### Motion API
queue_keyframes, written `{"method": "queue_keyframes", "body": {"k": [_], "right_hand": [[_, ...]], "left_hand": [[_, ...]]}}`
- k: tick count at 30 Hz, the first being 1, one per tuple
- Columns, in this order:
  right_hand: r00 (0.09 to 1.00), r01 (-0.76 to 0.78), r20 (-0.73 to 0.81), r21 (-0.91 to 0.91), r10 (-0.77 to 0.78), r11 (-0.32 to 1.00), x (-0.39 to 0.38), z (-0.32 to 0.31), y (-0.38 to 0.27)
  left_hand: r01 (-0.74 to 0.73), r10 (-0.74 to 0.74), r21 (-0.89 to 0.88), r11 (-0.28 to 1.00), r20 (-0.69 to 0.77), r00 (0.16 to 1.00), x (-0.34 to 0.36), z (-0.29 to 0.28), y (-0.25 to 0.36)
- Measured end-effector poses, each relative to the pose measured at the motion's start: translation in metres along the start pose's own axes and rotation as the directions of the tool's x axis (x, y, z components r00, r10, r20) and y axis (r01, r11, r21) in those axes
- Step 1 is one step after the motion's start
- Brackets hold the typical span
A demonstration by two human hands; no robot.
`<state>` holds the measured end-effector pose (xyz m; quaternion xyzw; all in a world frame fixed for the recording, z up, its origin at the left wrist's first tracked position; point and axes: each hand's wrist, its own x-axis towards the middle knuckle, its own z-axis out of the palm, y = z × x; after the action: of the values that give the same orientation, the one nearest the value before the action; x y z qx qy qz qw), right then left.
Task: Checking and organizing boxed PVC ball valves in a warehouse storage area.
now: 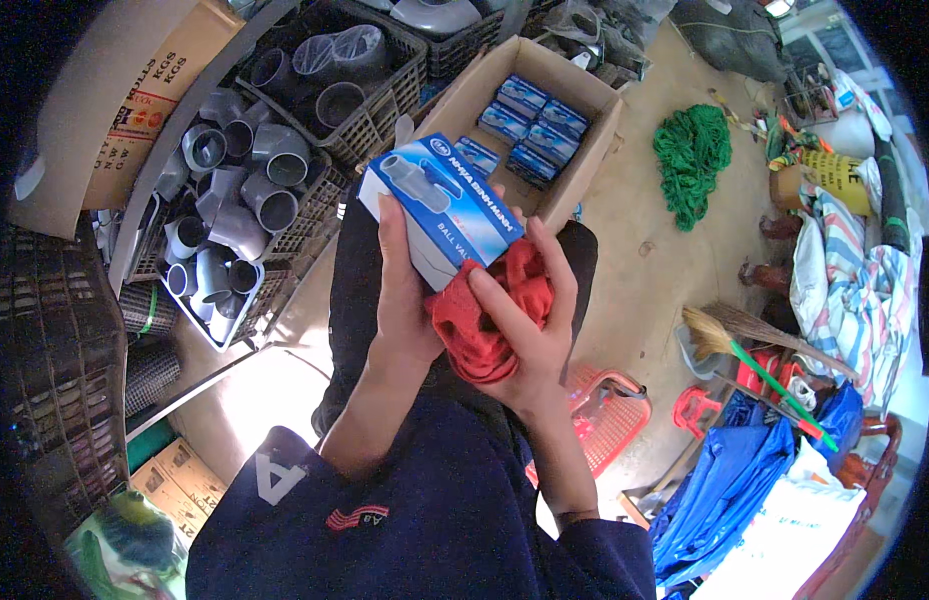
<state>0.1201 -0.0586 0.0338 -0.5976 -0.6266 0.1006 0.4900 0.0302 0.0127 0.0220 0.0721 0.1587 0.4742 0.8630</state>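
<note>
At the far left a dark crate [55,350] runs into the black rim, its outer side lost to me; above it a printed carton [150,110] is cut short by the same curve; next stand crates [395,95] of grey fittings [235,190], heaped so that the lower ones are mostly covered; the left hand [405,320] has its grip closed about a blue-and-white box [440,200], thumb up its left side; the box tilts above the person's lap [360,265], its underside out of my sight; some fingertips show past its far edge, and I cannot tell whose they are; the right hand [540,350] has its grip closed on a bunched red cloth [495,320], which covers the box's lower right corner; beyond, an open carton [585,145] holds more blue boxes [557,130], one partly hidden by the held box; a red basket [620,430] sits half behind the right forearm.

The floor [640,270] is tan, glaring white at left; on it lies a green net [693,165]; further right are a straw broom [707,332], a blue sheet [725,460] in folds and a striped sheet [845,265] near the dark rim.
</note>
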Motion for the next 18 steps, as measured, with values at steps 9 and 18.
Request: {"method": "queue_keyframes", "body": {"k": [9, 18], "right_hand": [[0.96, -0.053, -0.272, 0.064, 0.069, 0.996, -0.007, 0.001, 0.014], [0.923, -0.213, -0.249, 0.303, 0.293, 0.929, -0.015, -0.018, 0.028]], "left_hand": [[0.136, -0.034, -0.253, 0.958, 0.37, 0.928, 0.01, -0.023, 0.008], [0.137, -0.145, 0.054, 0.989, 0.224, 0.964, 0.005, -0.008, 0.018]]}}
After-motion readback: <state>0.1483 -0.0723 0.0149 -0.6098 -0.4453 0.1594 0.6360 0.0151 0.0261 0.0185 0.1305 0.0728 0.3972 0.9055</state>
